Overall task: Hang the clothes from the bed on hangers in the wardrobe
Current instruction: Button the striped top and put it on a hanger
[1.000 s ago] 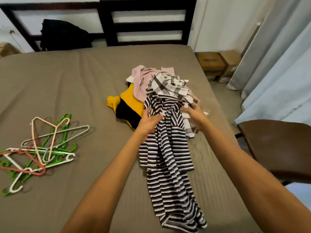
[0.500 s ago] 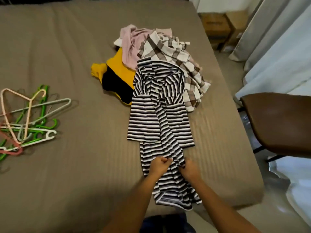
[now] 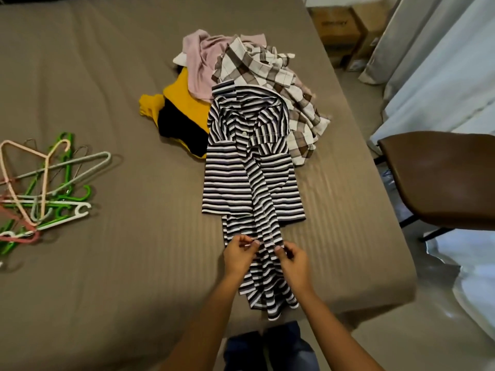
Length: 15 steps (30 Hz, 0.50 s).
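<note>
Two hands work at the near edge of the bed (image 3: pixel 112 285), with blue jeans (image 3: pixel 270 349) visible below between the forearms. Left hand (image 3: pixel 239 257): fingers curled, thumb and fingertips pinching a fold of the black-and-white striped shirt (image 3: pixel 241 188). Right hand (image 3: pixel 294 261): same, pinching the twisted strip of striped fabric that runs down the shirt's middle. The hands are close together, not touching.

The striped shirt lies lengthwise on the brown sheet, hem hanging over the near edge, collar pointing away, one button visible near the collar. Its top end overlaps the clothes pile.

Left, well apart from the shirt: a tangle of plastic hangers (image 3: pixel 42 191) in green, pink, white and grey, flat on the sheet.

Right of the bed: a brown chair (image 3: pixel 439 180) on dark legs.

Pile beyond the striped collar: a yellow-and-black garment (image 3: pixel 184 113) on the left, a pink garment (image 3: pixel 199 57) on top of it, and a brown-and-white plaid shirt (image 3: pixel 284 81) on the right.

Far right corner: cardboard boxes (image 3: pixel 336 25) on the floor, dark print on one, too blurred to read. Pale curtains (image 3: pixel 434 54) beside them.
</note>
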Tool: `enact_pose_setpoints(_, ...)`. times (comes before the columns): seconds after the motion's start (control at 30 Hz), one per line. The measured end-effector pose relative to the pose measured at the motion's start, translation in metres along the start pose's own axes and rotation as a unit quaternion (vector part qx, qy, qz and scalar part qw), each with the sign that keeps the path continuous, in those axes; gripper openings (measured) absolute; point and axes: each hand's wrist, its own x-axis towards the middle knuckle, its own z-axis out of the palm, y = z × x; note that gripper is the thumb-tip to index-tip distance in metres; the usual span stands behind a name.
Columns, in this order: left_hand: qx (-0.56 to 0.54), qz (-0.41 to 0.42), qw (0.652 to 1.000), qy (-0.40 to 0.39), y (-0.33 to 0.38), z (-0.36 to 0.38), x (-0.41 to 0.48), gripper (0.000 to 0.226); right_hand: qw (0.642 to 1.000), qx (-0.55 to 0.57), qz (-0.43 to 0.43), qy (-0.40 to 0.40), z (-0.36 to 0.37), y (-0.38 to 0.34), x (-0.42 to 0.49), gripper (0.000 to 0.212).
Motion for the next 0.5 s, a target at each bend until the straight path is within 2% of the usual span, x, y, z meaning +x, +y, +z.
enact_pose_setpoints(0.03, -0.011, 0.0, 1.0, 0.001, 0.0, -0.002, -0.003, 0.011, 0.997, 0.07, 0.019, -0.026, 0.002, -0.004, -0.004, 0.013)
enact_pose_setpoints(0.1, -0.047, -0.017, 0.998, -0.043, 0.003, -0.005, -0.011, 0.009, 0.962, 0.229, 0.118, -0.095, 0.007, -0.012, -0.015, 0.013)
enact_pose_setpoints(0.13, -0.053, -0.024, 0.995, -0.077, 0.005, -0.007, -0.015, 0.009, 0.948, 0.255, 0.154, -0.109, 0.011, -0.011, -0.019, 0.013)
enact_pose_setpoints(0.2, -0.024, -0.017, 0.992, -0.125, 0.006, -0.01, -0.021, 0.007, 0.969, 0.183, 0.136, -0.091, 0.015, -0.008, -0.025, 0.018)
enact_pose_setpoints(0.23, -0.017, -0.013, 0.991, -0.135, 0.005, -0.012, -0.023, 0.005, 0.985, 0.133, 0.093, -0.066, 0.017, -0.005, -0.026, 0.022)
enact_pose_setpoints(0.3, -0.026, -0.015, 0.991, -0.133, 0.003, -0.016, -0.025, 0.003, 0.999, 0.036, -0.015, -0.034, 0.02, -0.006, -0.031, 0.024)
enact_pose_setpoints(0.37, -0.041, -0.018, 0.993, -0.105, 0.004, -0.022, -0.027, 0.006, 0.997, 0.013, -0.071, -0.035, 0.022, -0.01, -0.04, 0.015)
enact_pose_setpoints(0.43, -0.048, -0.016, 0.995, -0.085, 0.005, -0.028, -0.03, 0.006, 0.996, 0.057, -0.046, -0.054, 0.024, -0.013, -0.045, 0.022)
enact_pose_setpoints(0.5, -0.049, -0.004, 0.995, -0.086, 0.005, -0.034, -0.033, 0.007, 0.994, 0.092, -0.012, -0.065, 0.024, -0.014, -0.042, 0.018)
